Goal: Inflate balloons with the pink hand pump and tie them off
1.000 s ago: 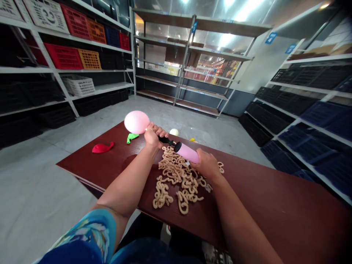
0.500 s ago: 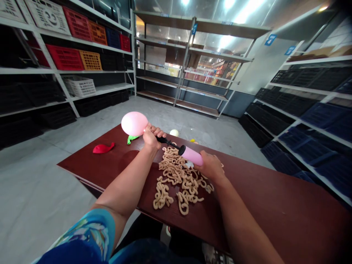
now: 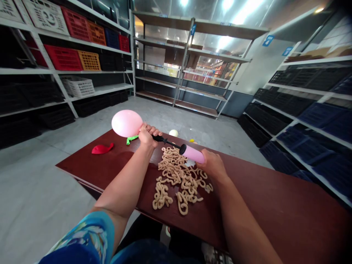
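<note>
A pink balloon (image 3: 126, 123), partly inflated, sticks out to the left of my left hand (image 3: 147, 135). That hand is closed around the balloon's neck and the black end of a hand balloon pump (image 3: 193, 154); my fingers hide the joint between them. Around the pump's pink barrel my right hand (image 3: 213, 165) is wrapped, with a thin black rod showing between the two hands. Beneath the pump lies a tangled heap of beige, curly strands (image 3: 178, 172) on the table. A flat red balloon (image 3: 102, 148) and a limp green balloon (image 3: 132, 139) lie to the left.
The dark red table (image 3: 264, 194) stretches off to the right. A pale round balloon (image 3: 173, 133) and a small yellow thing (image 3: 191, 140) show at its far edge. Shelves with crates (image 3: 63, 58) stand left, bare metal racks (image 3: 162, 80) behind, dark crates (image 3: 316, 124) right.
The pink balloon has grown and shifted left with my left hand. More of the pump's rod shows between my hands, which are slightly farther apart.
</note>
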`<state>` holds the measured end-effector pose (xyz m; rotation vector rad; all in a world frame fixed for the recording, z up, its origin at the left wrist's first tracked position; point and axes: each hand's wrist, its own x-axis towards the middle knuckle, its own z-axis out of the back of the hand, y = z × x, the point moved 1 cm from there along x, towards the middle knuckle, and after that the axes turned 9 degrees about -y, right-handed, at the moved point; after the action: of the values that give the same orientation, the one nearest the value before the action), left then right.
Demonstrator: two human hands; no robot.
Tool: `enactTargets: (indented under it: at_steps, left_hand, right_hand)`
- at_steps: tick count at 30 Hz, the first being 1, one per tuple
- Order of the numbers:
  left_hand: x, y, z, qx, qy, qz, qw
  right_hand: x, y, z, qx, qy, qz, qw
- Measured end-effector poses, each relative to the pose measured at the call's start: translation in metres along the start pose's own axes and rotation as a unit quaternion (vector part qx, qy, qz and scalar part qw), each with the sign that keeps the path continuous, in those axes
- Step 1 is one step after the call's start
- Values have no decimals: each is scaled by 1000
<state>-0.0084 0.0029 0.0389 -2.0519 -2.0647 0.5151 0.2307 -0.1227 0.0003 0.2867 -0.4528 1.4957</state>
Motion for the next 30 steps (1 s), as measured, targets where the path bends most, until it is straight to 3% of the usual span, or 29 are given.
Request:
enactTargets:
  at_steps: [6,18,23,30]
  left_hand:
    - [9,-6,6,-14,7,-14,1000]
    - [-22,41,-1,20,39,73,996]
    - [-15,21,-4,17,25,45,999]
    - [5,-10,0,-15,-9,-10,1000]
  right_hand:
    - [-4,-21,-4,-2,9,-13,1000]
    - [-5,27,1,6,-25,24,999]
    - [0,21,0,17,-1,12,1000]
    - [-1,-15,-5,20,16,-21,999]
